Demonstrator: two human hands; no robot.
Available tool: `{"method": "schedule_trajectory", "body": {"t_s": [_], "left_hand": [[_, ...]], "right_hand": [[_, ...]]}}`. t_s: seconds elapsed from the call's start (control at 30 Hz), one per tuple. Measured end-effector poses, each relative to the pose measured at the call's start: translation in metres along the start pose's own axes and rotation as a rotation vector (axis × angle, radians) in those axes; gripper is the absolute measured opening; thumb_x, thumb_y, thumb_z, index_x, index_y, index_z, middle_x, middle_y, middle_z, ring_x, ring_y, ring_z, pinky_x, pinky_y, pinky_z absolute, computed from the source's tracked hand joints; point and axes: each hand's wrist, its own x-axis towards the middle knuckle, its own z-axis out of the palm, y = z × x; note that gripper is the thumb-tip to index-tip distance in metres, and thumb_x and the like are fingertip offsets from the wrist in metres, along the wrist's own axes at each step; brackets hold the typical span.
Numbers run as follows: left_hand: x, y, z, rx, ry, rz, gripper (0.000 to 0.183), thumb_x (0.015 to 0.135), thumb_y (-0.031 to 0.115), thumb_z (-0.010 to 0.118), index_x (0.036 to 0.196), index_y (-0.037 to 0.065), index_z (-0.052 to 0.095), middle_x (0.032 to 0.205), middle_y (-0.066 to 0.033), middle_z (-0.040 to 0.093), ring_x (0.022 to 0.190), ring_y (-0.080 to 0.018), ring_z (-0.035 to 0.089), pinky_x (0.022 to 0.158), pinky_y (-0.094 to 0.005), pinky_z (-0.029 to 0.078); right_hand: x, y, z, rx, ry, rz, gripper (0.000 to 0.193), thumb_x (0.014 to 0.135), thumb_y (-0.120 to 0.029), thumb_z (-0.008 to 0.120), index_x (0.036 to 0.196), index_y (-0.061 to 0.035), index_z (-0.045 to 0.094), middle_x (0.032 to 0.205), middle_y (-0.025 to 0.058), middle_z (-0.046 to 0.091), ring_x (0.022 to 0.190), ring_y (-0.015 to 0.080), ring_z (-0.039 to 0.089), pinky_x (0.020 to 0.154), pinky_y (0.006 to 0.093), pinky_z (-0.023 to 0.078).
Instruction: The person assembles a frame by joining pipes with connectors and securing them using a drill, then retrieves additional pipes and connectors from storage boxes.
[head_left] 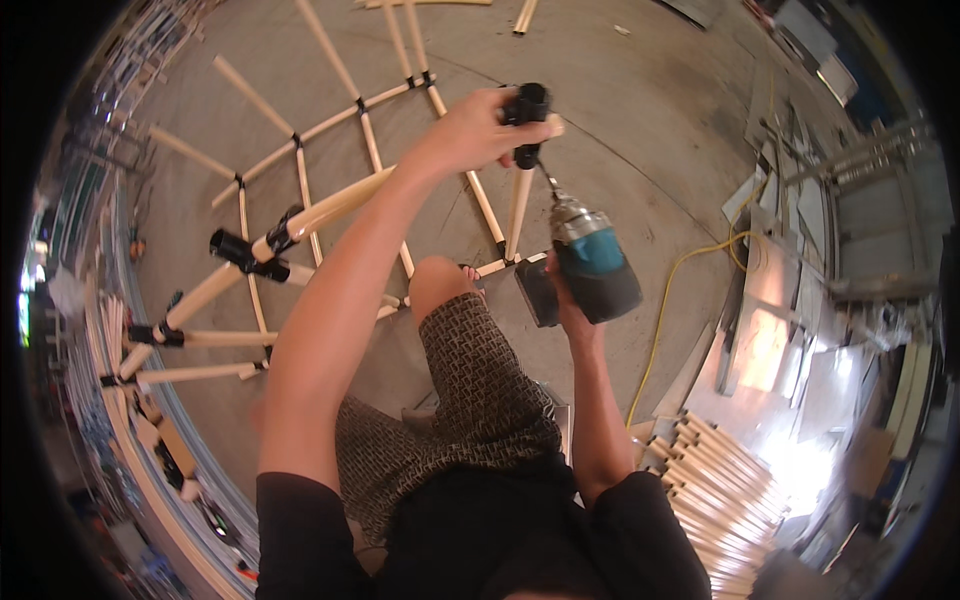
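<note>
My left hand (478, 128) is wrapped round a black pipe joint (532, 103) at the top of an upright cream pipe (519, 210). In my right hand (572, 302) is a teal and black cordless drill (594, 255), its bit angled up to the lower part of that joint; whether the tip touches a screw is too small to tell. A thicker-looking cream pipe (335, 207) runs behind my left forearm to another black joint (238, 247). Below stands a frame of cream pipes (372, 140) with black connectors (297, 141).
Several cream pipes (720, 490) lie stacked at lower right. A yellow cord (664, 335) winds over the concrete floor (640, 150) past metal sheets (760, 310). Metal racking (860, 240) stands at the right. Long pipes and small parts (170, 440) lie along the left.
</note>
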Motion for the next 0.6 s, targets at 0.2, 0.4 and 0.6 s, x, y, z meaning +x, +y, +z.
{"method": "schedule_trajectory", "body": {"t_s": [0.2, 0.4, 0.6], "left_hand": [[0.010, -0.026, -0.004, -0.012, -0.021, 0.087, 0.049, 0.084, 0.052, 0.075, 0.103, 0.006, 0.070, 0.074, -0.0037, 0.068, 0.058, -0.0128, 0.065, 0.054, -0.0287, 0.051], [0.007, -0.026, -0.006, -0.013, -0.094, 0.080, 0.047, 0.087, 0.048, 0.071, 0.113, 0.009, 0.068, 0.076, -0.0045, 0.067, 0.058, -0.0155, 0.064, 0.053, -0.0313, 0.050], [0.005, -0.025, -0.015, 0.001, -0.126, 0.104, 0.045, 0.091, 0.039, 0.067, 0.127, 0.013, 0.065, 0.077, -0.0066, 0.068, 0.057, -0.0165, 0.066, 0.048, -0.0323, 0.051]], "right_hand": [[0.001, -0.032, 0.003, 0.214, -0.042, 0.219, 0.022, 0.090, -0.017, 0.078, 0.106, -0.0036, 0.070, 0.089, 0.0014, 0.069, 0.074, 0.0099, 0.062, 0.070, 0.0280, 0.051], [0.003, -0.019, 0.003, 0.299, -0.022, 0.192, 0.026, 0.089, -0.007, 0.076, 0.112, -0.0004, 0.067, 0.088, 0.0058, 0.067, 0.070, 0.0122, 0.059, 0.067, 0.0266, 0.049], [0.005, -0.022, 0.003, 0.303, -0.019, 0.170, 0.023, 0.087, -0.004, 0.075, 0.108, -0.0017, 0.066, 0.087, 0.0069, 0.066, 0.067, 0.0134, 0.059, 0.065, 0.0270, 0.049]]}}
